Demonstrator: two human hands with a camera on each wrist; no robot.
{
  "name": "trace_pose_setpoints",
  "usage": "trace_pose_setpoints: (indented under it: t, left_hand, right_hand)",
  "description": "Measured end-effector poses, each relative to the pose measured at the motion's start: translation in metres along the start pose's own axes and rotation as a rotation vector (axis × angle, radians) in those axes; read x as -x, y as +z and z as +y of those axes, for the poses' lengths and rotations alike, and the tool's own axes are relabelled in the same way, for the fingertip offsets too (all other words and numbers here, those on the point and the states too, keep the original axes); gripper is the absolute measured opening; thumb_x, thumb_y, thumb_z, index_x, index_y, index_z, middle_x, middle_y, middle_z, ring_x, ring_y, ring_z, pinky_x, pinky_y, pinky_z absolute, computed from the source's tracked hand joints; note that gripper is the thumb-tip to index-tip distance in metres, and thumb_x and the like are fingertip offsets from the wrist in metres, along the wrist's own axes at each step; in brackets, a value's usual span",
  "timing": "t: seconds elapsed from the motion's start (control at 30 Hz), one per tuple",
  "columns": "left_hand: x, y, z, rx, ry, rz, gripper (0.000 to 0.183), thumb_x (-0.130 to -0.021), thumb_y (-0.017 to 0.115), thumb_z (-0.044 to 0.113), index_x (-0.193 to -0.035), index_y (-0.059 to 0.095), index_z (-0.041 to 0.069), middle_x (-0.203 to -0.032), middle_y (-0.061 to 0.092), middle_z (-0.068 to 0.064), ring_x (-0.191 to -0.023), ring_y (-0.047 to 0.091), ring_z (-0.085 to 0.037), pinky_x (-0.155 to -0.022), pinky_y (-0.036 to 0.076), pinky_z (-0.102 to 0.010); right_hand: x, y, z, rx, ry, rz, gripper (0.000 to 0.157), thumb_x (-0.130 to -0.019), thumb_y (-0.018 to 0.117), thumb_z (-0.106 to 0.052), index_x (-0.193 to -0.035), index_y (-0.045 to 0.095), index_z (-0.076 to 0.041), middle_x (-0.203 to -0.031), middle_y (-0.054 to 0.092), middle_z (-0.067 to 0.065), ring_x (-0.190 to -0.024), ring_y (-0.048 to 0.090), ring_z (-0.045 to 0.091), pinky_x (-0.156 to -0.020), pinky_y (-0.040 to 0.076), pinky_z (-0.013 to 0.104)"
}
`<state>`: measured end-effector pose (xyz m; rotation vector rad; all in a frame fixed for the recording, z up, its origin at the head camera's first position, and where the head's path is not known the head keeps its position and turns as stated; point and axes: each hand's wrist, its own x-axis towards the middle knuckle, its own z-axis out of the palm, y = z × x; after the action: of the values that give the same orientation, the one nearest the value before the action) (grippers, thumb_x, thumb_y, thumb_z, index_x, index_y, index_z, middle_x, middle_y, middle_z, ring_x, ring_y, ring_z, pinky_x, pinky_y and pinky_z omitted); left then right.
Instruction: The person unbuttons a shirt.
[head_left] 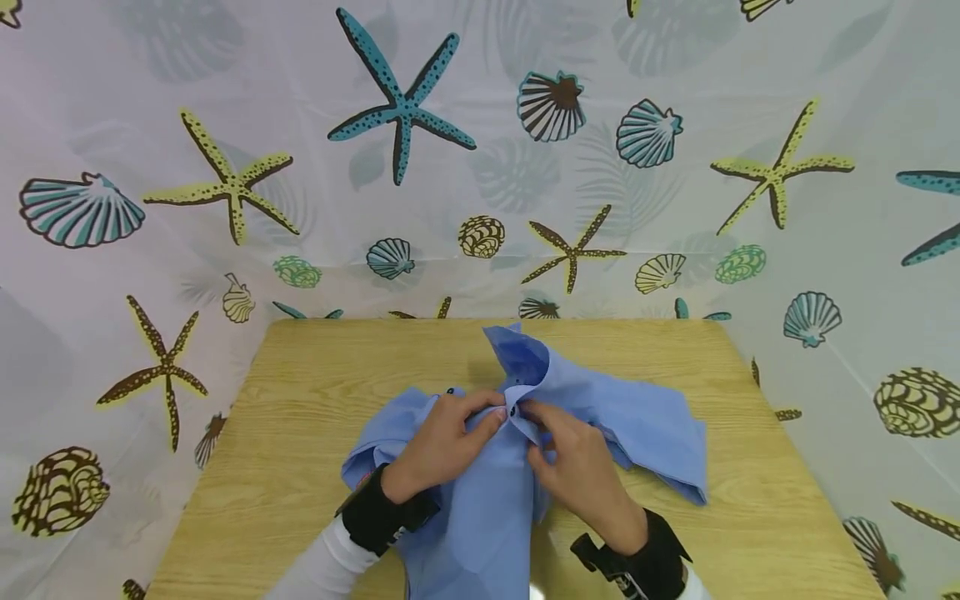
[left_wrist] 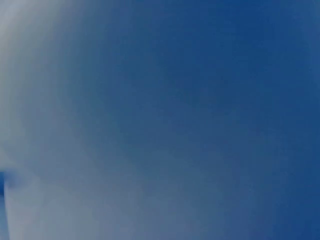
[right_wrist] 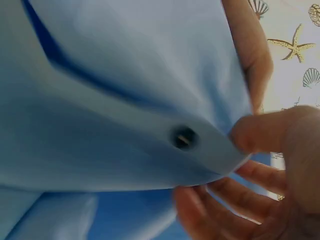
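Observation:
A blue button-up shirt lies bunched on the table. My left hand pinches its front edge between thumb and fingertips, right beside a dark button. From the other side, my right hand grips the same edge, index finger close to that button and thumb lower down. In the right wrist view, the dark button sits on the pale blue edge strip, with fingers around the strip's end. Blurred blue cloth fills the left wrist view, hiding the left fingers there.
One sleeve stretches to the right across the wooden table; another folded part lies left. The collar stands up beyond the hands. A curtain printed with starfish and shells surrounds the table's back and sides.

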<state>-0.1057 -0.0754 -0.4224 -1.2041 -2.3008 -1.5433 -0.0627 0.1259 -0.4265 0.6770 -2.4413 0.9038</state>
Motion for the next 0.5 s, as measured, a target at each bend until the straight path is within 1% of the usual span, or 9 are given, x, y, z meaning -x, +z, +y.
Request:
trace_pose_setpoints:
  t: [0.07, 0.13, 0.2, 0.27, 0.33, 0.4, 0.5]
  left_hand:
    - [-0.001, -0.006, 0.006, -0.005, 0.011, -0.009, 0.014, -0.097, 0.049, 0.015, -0.106, 0.060, 0.016, -0.066, 0.047, 0.008, -0.050, 0.039, -0.004, -0.051, 0.038, -0.026]
    - [-0.001, -0.011, 0.013, 0.000, 0.028, -0.021, 0.015, -0.096, 0.051, 0.013, -0.107, 0.061, 0.014, -0.069, 0.051, 0.008, -0.054, 0.043, -0.003, -0.054, 0.041, -0.026]
    - [-0.002, -0.015, 0.021, 0.005, 0.054, -0.036, 0.016, -0.095, 0.053, 0.013, -0.108, 0.062, 0.013, -0.075, 0.057, 0.007, -0.059, 0.048, -0.002, -0.057, 0.044, -0.025]
    - [-0.003, -0.018, 0.028, 0.015, 0.084, -0.045, 0.017, -0.095, 0.053, 0.013, -0.109, 0.062, 0.013, -0.085, 0.062, 0.005, -0.068, 0.053, -0.002, -0.061, 0.047, -0.026]
    - [-0.004, -0.019, 0.031, 0.008, 0.095, -0.043, 0.018, -0.096, 0.052, 0.016, -0.110, 0.062, 0.012, -0.093, 0.064, 0.003, -0.075, 0.056, -0.003, -0.065, 0.049, -0.026]
    - [-0.005, -0.018, 0.027, -0.010, 0.075, -0.039, 0.018, -0.096, 0.051, 0.018, -0.110, 0.062, 0.013, -0.096, 0.063, 0.003, -0.080, 0.057, -0.003, -0.068, 0.050, -0.028]
    - [-0.002, -0.012, 0.009, -0.045, -0.005, -0.036, 0.018, -0.097, 0.050, 0.021, -0.109, 0.062, 0.015, -0.097, 0.063, 0.005, -0.086, 0.057, -0.004, -0.072, 0.049, -0.029]
  right_hand:
    - [-0.002, -0.008, -0.004, -0.003, -0.004, -0.013, 0.047, -0.070, 0.060, 0.004, -0.113, 0.059, -0.014, -0.100, 0.063, -0.002, -0.075, 0.055, 0.005, -0.053, 0.049, 0.026]
    - [-0.005, -0.020, -0.010, -0.037, -0.042, -0.024, 0.045, -0.070, 0.057, 0.006, -0.109, 0.061, -0.016, -0.098, 0.063, -0.003, -0.067, 0.051, 0.003, -0.051, 0.046, 0.025]
    - [-0.008, -0.037, -0.018, -0.087, -0.103, -0.050, 0.044, -0.072, 0.056, 0.007, -0.107, 0.062, -0.019, -0.098, 0.063, -0.005, -0.070, 0.052, 0.003, -0.053, 0.046, 0.026]
    - [-0.011, -0.052, -0.024, -0.145, -0.166, -0.082, 0.043, -0.074, 0.055, 0.007, -0.106, 0.063, -0.020, -0.099, 0.063, -0.006, -0.075, 0.054, 0.004, -0.058, 0.047, 0.027]
    - [-0.016, -0.059, -0.025, -0.177, -0.192, -0.114, 0.040, -0.078, 0.056, 0.005, -0.107, 0.063, -0.022, -0.099, 0.062, -0.007, -0.083, 0.056, 0.006, -0.063, 0.048, 0.028]
    - [-0.019, -0.057, -0.020, -0.164, -0.177, -0.140, 0.033, -0.083, 0.058, -0.002, -0.108, 0.063, -0.022, -0.099, 0.062, -0.008, -0.085, 0.055, 0.006, -0.065, 0.048, 0.029]
    - [-0.018, -0.041, -0.007, -0.086, -0.114, -0.186, 0.018, -0.088, 0.060, -0.017, -0.105, 0.064, -0.023, -0.098, 0.061, -0.011, -0.085, 0.054, 0.004, -0.066, 0.048, 0.030]
